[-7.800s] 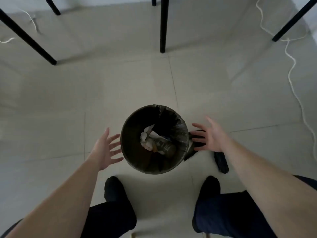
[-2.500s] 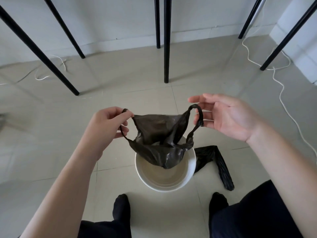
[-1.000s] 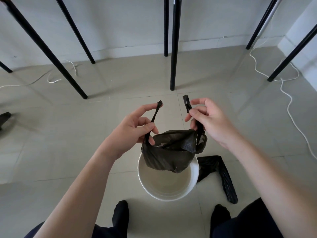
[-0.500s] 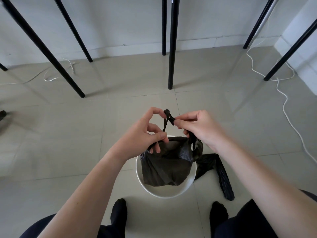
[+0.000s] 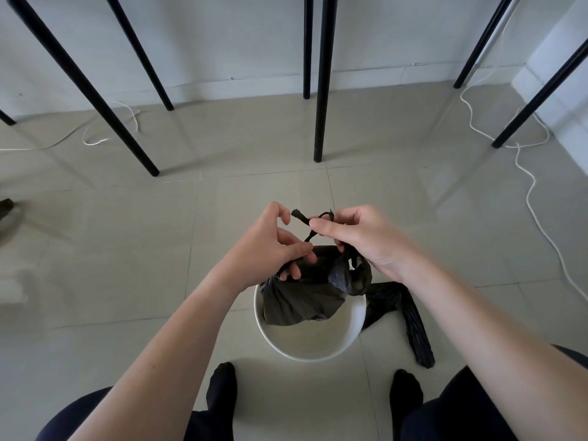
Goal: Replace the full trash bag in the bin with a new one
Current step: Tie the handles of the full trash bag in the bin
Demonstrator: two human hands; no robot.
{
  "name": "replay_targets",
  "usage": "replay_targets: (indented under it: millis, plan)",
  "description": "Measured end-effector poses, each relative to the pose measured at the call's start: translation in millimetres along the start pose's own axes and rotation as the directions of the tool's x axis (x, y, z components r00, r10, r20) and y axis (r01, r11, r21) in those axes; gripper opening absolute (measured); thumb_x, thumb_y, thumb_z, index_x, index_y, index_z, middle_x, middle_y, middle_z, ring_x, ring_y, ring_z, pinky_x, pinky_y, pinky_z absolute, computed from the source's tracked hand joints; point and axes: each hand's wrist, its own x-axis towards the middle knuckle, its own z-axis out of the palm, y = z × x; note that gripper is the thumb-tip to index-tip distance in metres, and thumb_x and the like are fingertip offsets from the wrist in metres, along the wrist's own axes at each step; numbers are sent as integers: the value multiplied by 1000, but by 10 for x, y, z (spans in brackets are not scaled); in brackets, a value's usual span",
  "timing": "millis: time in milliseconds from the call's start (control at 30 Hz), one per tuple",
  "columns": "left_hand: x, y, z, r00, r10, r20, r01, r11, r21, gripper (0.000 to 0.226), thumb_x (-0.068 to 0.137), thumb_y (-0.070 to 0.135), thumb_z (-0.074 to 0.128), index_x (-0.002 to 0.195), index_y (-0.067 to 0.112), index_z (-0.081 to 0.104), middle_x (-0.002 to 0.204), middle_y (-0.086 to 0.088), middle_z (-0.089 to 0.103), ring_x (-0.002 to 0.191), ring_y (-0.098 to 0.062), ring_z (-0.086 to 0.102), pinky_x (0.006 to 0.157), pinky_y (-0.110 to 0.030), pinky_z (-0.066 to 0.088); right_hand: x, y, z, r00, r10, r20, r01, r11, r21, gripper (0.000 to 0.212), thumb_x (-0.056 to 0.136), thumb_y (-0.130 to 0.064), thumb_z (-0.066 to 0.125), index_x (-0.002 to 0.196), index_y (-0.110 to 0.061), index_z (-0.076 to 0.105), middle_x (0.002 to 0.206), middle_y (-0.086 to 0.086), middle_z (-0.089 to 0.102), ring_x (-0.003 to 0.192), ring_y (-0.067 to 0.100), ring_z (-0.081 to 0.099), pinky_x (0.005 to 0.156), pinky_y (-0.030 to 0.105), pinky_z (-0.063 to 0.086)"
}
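— What does the left hand (image 5: 270, 246) hold?
— Its curled fingers pinch 1 handle strip (image 5: 300, 215) of the full trash bag (image 5: 305, 297), black and crumpled, which hangs just beneath both hands.
— And the right hand (image 5: 359, 240)?
— It sits close beside the left, thumb and forefinger pinching the other strip. The 2 strips cross between the hands.
— Containers?
— 1 white bin (image 5: 305, 356) stands on the floor (image 5: 127, 249) below the hands, with the bag hanging over its mouth.
— Further right?
— 1 folded black bag (image 5: 410, 316) lies on the floor below the right hand, just beside the bin.
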Motion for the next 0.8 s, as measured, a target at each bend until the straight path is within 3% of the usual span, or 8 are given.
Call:
replay_targets:
  millis: [67, 233, 367, 433, 533, 633, 700, 800]
  plan:
    - [0, 2, 1, 1000, -6, 6, 6, 1000, -2, 41, 102, 7, 69, 109, 18, 30, 90, -12, 82, 52, -26, 62, 48, -29, 48, 4, -3, 22, 999, -28, -37, 30, 999, 37, 35, 85, -45, 80, 99, -14, 82, 59, -4, 47, 60, 13, 42, 62, 27, 33]
    - [-12, 27, -24, 1000, 13, 14, -13, 1000, -8, 38, 102, 8, 71, 115, 12, 35, 92, -12, 83, 55, -26, 63, 51, -29, 50, 14, -11, 20, 995, -90, -45, 93, 992, 79, 21, 98, -36, 69, 107, -23, 83, 72, 14, 49, 63, 14, 44, 70, 29, 38]
    - [-18, 31, -149, 998, 47, -30, -46, 998, 47, 34, 100, 15, 74, 120, 14, 48, 93, -5, 83, 72, -18, 72, 72, -28, 54, 63, -11, -68, 998, -57, -11, 58, 953, 297, 23, 92, -29, 72, 103, -12, 82, 68, 9, 47, 64, 15, 46, 67, 27, 37]
    - [-15, 18, -227, 995, 61, -76, -59, 998, 29, 31, 100, 15, 74, 123, 18, 53, 94, -4, 83, 87, -21, 77, 84, -33, 55, 75, -22, -144, 997, -78, 18, 68, 944, 322, 26, 90, -28, 72, 105, -8, 81, 67, 4, 54, 65, 14, 49, 67, 24, 42]
    - [-27, 30, -298, 983, 86, -160, -88, 996, -6, 29, 101, 17, 73, 124, 21, 56, 95, -2, 83, 97, -20, 76, 93, -34, 55, 47, -67, -217, 985, -162, 57, 154, 981, 116, 23, 94, -25, 69, 106, -8, 80, 73, -8, 68, 70, 7, 54, 70, 19, 46]
    - [-48, 70, -280, 973, 114, -202, -127, 990, -55, 28, 101, 16, 72, 125, 20, 57, 94, -4, 82, 93, -16, 75, 89, -28, 53, 49, -55, -220, 967, -251, 49, 256, 947, -195, 15, 94, -24, 74, 102, -18, 84, 88, 3, 70, 78, 10, 64, 75, 27, 50]
    - [-56, 76, -238, 973, 124, -193, -136, 989, -51, 28, 101, 14, 72, 125, 19, 58, 93, -6, 82, 92, -22, 75, 89, -37, 57, 83, 11, -177, 949, -315, -25, 281, 876, -392, 11, 90, -27, 80, 99, -27, 85, 88, 0, 69, 82, 15, 67, 78, 38, 52]
    - [-47, 59, -201, 983, 103, -155, -113, 992, -57, 28, 101, 14, 72, 125, 19, 59, 94, -8, 82, 94, -33, 74, 98, -55, 56, 116, 81, -73, 876, -473, -100, 340, 750, -567, 11, 90, -24, 80, 101, -24, 84, 83, -3, 68, 77, 16, 65, 73, 41, 51]
